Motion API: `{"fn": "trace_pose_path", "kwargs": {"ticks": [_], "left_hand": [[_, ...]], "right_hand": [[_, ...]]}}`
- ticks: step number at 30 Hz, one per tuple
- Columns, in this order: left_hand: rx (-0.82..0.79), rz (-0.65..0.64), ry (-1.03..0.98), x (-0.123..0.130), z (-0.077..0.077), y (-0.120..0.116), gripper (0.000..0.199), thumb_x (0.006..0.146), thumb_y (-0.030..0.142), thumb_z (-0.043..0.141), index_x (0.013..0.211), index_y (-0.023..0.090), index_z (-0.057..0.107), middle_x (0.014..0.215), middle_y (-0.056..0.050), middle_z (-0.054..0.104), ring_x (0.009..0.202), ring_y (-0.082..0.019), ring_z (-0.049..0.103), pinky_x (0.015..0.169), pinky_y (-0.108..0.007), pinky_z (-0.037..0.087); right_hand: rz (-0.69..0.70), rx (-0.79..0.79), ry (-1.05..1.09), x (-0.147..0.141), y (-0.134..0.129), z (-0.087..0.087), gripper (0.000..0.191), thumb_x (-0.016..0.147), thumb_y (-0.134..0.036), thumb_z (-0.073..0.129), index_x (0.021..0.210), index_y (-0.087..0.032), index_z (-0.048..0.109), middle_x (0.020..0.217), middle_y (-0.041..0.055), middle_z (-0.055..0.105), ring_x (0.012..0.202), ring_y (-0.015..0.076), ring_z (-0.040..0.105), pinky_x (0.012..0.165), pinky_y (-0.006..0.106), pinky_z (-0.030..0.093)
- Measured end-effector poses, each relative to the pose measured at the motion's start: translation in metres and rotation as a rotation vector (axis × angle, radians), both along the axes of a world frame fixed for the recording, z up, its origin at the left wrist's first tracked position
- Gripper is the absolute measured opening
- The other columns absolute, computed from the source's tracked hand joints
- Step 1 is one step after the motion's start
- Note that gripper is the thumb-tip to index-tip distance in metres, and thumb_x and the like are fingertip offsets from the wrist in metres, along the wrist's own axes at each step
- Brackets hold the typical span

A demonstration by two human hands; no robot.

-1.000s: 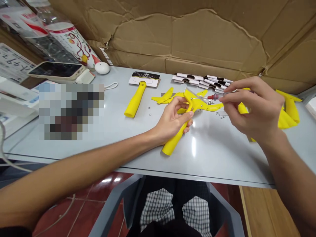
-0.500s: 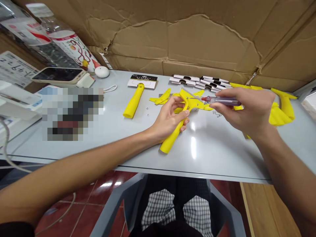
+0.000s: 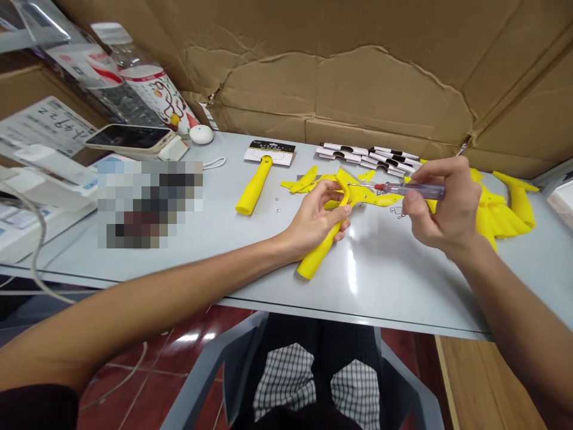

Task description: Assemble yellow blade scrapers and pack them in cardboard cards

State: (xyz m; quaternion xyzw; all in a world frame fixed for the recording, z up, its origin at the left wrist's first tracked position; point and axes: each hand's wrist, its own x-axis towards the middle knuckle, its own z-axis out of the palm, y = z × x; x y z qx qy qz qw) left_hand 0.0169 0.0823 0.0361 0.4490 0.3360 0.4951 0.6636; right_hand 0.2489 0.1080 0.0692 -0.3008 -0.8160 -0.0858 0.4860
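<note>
Table, pale grey. Yellow tool, long-handled: slants over the middle of the table, much as half a second ago. Left hand: fingers still clamped round the tool's neck. Right hand: fingers clamped on handle of screwdriver, now more curled, thumb more bent. Screwdriver, clear-handled: tip still at the tool's head. Small metal pieces, two: lie left of the tool.

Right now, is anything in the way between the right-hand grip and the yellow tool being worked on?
Nothing visible. The right-hand grip holds a screwdriver whose shaft reaches the head of the yellow tool. The left-hand grip is around its handle, leaving the shaft clear.
</note>
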Motion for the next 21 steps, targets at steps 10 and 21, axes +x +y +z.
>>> {"fn": "trace_pose_path", "kwargs": {"ticks": [10,21], "left_hand": [[-0.010,0.017,0.001,0.0002,-0.0013,0.0010,0.038,0.088,0.017,0.081,0.108,0.023,0.050,0.115,-0.004,0.057,0.061,-0.006,0.060,0.046,-0.024,0.046],[-0.024,0.016,0.006,-0.0007,-0.0013,0.0006,0.040,0.087,0.019,0.083,0.109,0.025,0.049,0.116,-0.003,0.056,0.061,-0.006,0.059,0.046,-0.023,0.046]], "right_hand": [[-0.123,0.034,-0.004,-0.0022,0.0024,-0.0015,0.022,0.101,-0.047,0.065,0.093,-0.029,0.056,0.063,-0.0049,0.066,0.046,0.0157,0.063,0.042,0.030,0.041],[-0.244,0.130,-0.064,0.0015,0.0080,0.0014,0.045,0.106,-0.052,0.055,0.068,-0.027,0.050,0.047,-0.0041,0.047,0.039,0.0132,0.041,0.043,0.033,0.031]]}}
